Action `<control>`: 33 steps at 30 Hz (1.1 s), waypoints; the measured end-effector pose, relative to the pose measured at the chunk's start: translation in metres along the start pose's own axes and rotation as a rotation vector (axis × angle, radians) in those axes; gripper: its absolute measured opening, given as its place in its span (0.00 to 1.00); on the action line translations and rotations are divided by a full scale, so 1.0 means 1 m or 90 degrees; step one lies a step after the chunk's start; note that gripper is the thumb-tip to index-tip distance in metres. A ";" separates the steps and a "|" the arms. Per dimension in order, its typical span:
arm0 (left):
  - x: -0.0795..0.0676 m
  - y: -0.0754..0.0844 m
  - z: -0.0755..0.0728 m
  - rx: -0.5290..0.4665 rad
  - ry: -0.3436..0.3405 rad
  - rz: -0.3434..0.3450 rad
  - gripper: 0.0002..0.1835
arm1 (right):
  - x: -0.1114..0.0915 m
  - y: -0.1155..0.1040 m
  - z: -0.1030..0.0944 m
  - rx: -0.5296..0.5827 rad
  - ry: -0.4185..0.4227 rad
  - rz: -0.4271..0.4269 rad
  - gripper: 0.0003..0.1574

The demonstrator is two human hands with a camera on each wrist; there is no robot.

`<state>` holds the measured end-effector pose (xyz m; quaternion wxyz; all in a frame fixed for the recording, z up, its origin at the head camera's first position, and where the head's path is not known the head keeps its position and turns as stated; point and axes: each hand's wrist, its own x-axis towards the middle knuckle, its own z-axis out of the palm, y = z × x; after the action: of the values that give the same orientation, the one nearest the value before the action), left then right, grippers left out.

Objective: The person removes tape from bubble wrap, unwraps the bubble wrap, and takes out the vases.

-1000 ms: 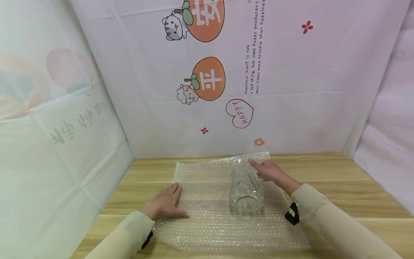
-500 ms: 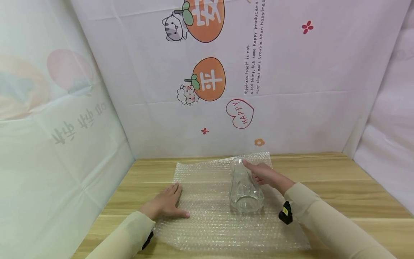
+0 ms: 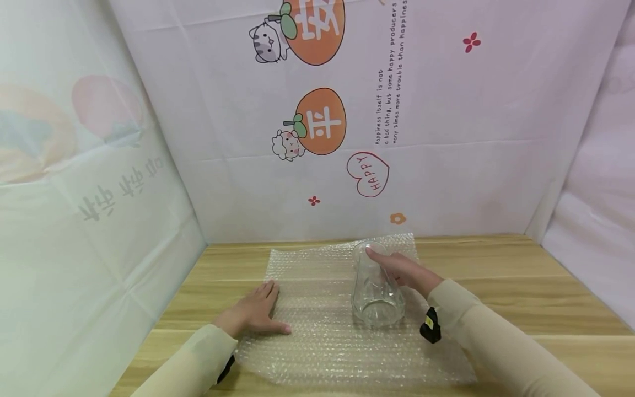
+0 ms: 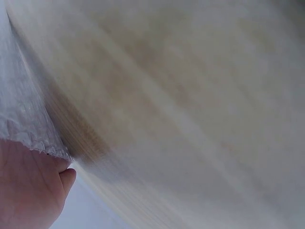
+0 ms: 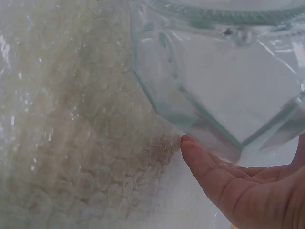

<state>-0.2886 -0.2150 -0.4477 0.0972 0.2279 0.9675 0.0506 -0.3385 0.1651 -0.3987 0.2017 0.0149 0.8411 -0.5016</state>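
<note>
A clear faceted glass vase (image 3: 375, 300) appears to lie on its side on a sheet of bubble wrap (image 3: 322, 353). Its wide base faces the near side and its narrow neck points to the back. With the thumb on top of the neck, my right hand (image 3: 402, 269) holds the vase from the right; its other fingers are mostly hidden in the head view. In the right wrist view, fingers (image 5: 209, 174) come up against the glass body. My left hand (image 3: 253, 311) rests flat on the bubble wrap's left edge, fingers and thumb spread.
The wood-grain table (image 3: 511, 286) carries the bubble wrap near its middle. White printed cloth (image 3: 436, 182) hangs behind the table and along both sides. Both wrists wear black straps, one with a yellow patch (image 3: 429, 323).
My right hand has moved left from beside the vase, and its thumb now lies over the neck. The left hand, the vase and the bubble wrap have stayed still.
</note>
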 end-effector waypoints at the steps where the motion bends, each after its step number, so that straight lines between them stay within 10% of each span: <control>1: 0.000 0.000 0.000 0.001 -0.001 0.000 0.64 | 0.001 0.001 0.001 -0.012 0.000 -0.003 0.63; 33: 0.000 -0.001 0.001 -0.008 -0.006 -0.007 0.65 | 0.019 0.000 0.005 -0.026 -0.002 0.055 0.47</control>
<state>-0.2885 -0.2156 -0.4486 0.1038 0.2223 0.9679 0.0551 -0.3545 0.1576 -0.4078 0.2247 0.0462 0.8493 -0.4754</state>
